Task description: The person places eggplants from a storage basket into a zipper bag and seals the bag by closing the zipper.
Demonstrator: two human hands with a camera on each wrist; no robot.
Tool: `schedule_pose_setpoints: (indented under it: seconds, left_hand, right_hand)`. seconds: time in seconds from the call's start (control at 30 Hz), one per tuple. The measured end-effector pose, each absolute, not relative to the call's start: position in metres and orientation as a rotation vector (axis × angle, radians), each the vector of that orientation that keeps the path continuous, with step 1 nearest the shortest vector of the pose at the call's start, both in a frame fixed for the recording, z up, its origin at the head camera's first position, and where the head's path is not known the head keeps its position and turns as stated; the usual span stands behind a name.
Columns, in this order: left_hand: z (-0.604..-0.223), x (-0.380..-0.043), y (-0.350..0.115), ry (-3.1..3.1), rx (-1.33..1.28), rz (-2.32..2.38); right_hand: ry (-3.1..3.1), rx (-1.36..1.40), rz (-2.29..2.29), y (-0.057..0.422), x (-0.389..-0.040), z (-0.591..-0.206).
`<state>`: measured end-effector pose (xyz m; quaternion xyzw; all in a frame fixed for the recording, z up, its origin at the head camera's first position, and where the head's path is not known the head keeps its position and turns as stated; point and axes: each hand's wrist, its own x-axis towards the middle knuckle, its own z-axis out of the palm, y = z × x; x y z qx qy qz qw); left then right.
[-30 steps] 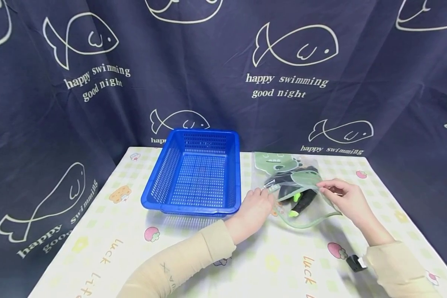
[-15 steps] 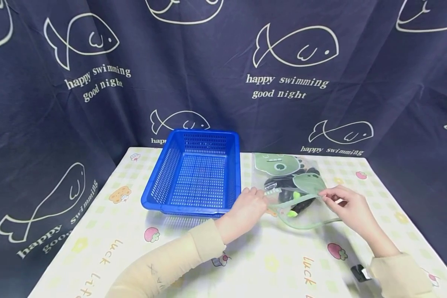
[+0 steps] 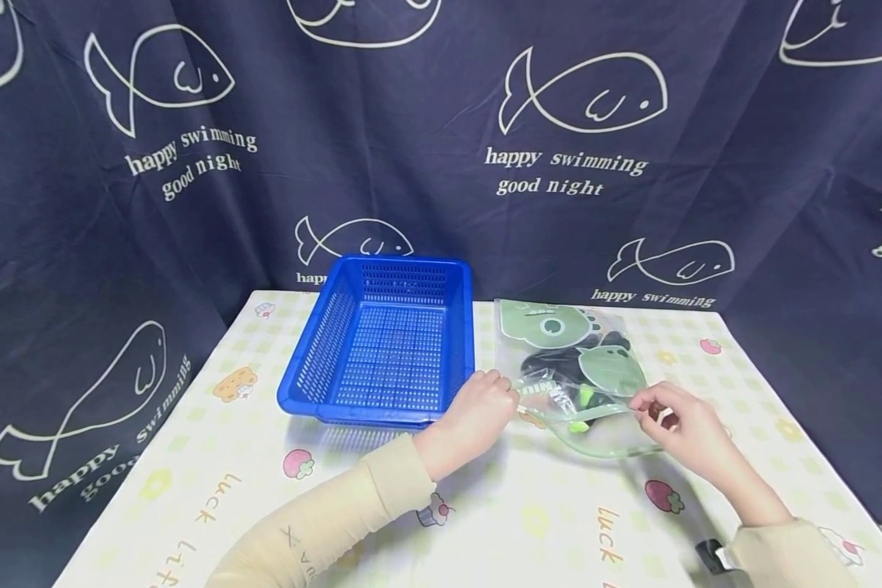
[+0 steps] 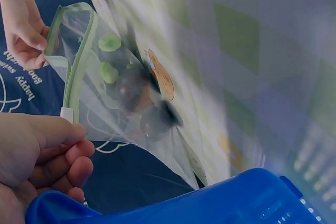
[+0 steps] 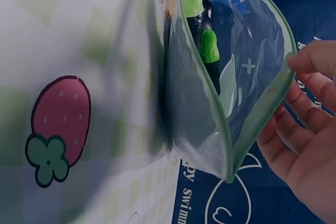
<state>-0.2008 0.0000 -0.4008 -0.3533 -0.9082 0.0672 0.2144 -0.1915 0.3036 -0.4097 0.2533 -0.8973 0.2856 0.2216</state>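
Observation:
A clear zip bag (image 3: pixel 510 335) with green trim and green cartoon prints lies at the back right of the table. Inside it, dark eggplants (image 5: pixel 210 69) with bright green caps show through the plastic. My left hand (image 3: pixel 476 412) pinches the bag's left corner at the white slider (image 4: pixel 66 114) of the zip. At the other side of the mouth, my right hand (image 3: pixel 679 425) pinches the green upper edge between thumb and fingers. In the right wrist view the mouth gapes, its two green edges apart.
A blue perforated basket (image 3: pixel 305 396) stands just left of the bag, close beside my left hand. The table (image 3: pixel 529 490) has a patterned cloth. Behind it hangs a dark blue curtain (image 3: pixel 426 147) with fish prints.
My left hand has moved left and slightly toward me with the bag's corner. My right hand has come down toward me, and the bag's upper edge has lowered with it.

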Motion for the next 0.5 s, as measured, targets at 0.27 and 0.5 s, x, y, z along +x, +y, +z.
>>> schedule_pose_setpoints:
  seconds: [0.27, 0.5]
  left_hand:
    - [-0.403, -0.203, -0.001, -2.515, -0.975, 0.144]
    - [-0.403, -0.203, 0.0, -2.502, -0.965, 0.122]
  right_hand:
    - [-2.424, 0.695, 0.646, 0.283, -0.185, -0.402]
    - [-2.31, 0.823, 0.578, 0.241, -0.188, -0.393]
